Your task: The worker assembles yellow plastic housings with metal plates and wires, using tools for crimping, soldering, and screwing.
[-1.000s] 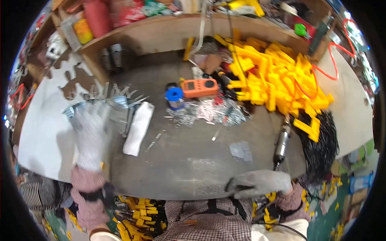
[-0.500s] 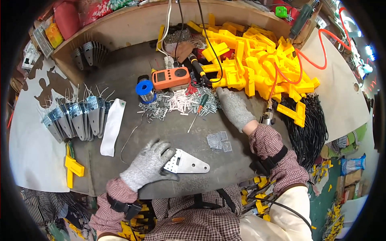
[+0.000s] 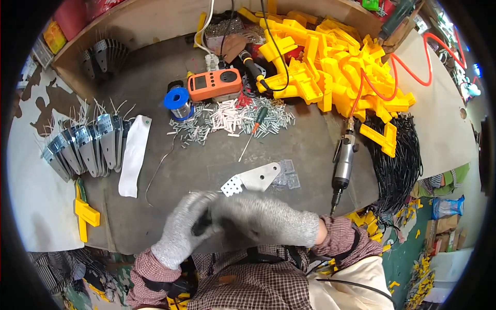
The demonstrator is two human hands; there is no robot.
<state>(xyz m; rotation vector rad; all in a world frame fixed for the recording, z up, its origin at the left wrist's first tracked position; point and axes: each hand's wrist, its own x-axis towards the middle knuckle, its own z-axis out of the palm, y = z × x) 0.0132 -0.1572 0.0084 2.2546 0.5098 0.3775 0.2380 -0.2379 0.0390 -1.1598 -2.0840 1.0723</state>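
Both gloved hands meet close to my body at the near edge of the grey bench. My left hand (image 3: 182, 227) and my right hand (image 3: 258, 217) are blurred, their fingers together around something small and dark that I cannot make out. Just beyond them lies a flat metal bracket (image 3: 253, 179) with a perforated end, next to small clear plastic pieces (image 3: 289, 178). A pneumatic screwdriver (image 3: 343, 165) lies to the right.
A pile of yellow plastic parts (image 3: 336, 67) fills the back right, with black cable ties (image 3: 400, 165) beside it. An orange meter (image 3: 213, 85), a blue solder spool (image 3: 178, 101), small screws (image 3: 232, 116), a row of metal brackets (image 3: 85, 147) and a white strip (image 3: 134, 155) lie around.
My right hand has come back from the screw pile to meet my left hand near my body. The metal bracket has been let go and lies on the bench.
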